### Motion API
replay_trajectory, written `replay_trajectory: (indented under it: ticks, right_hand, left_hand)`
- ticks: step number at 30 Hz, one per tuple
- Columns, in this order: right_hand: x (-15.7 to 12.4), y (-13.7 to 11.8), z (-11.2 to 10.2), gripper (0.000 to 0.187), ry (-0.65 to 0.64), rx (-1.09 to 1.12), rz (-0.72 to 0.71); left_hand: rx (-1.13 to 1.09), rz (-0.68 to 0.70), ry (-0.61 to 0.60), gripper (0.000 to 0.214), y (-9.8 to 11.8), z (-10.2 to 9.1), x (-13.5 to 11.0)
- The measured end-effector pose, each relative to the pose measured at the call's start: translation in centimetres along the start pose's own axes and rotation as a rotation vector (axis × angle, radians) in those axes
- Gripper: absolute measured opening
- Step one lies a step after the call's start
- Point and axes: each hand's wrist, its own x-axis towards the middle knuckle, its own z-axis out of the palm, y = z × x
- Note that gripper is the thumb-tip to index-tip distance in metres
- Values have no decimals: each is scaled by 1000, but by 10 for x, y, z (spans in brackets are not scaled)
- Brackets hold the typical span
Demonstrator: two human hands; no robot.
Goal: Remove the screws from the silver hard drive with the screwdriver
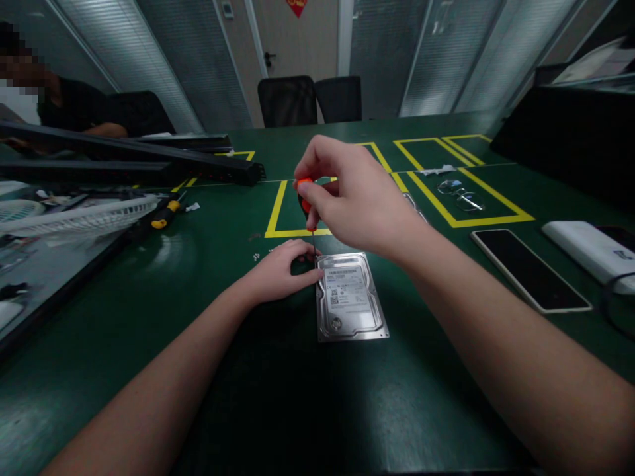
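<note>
A silver hard drive (348,297) with a white printed label lies flat on the green table. My right hand (347,192) is closed round the red and black handle of a screwdriver (305,196). The screwdriver stands nearly upright, its thin shaft reaching down to the drive's far left corner. Against the drive's left edge rests my left hand (280,270), thumb on the label side and fingers curled at that same corner. Exactly where the screwdriver's tip sits is too small to make out. Several tiny screws (256,256) lie beyond my left hand.
Yellow tape rectangles (456,223) mark the table. To the right are glasses (461,196), a phone (530,270) and a white power bank (590,254). A yellow-black screwdriver (166,215), a tray of parts and long black bars (198,165) lie left. Another person sits far left.
</note>
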Motion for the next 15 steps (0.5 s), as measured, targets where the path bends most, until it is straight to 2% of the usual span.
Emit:
replay_trajectory:
  ticks: [15]
  right_hand:
    - [-2,0,0,11,34,-73,-78]
  left_hand:
    - [-2,10,7,37,3,0,0]
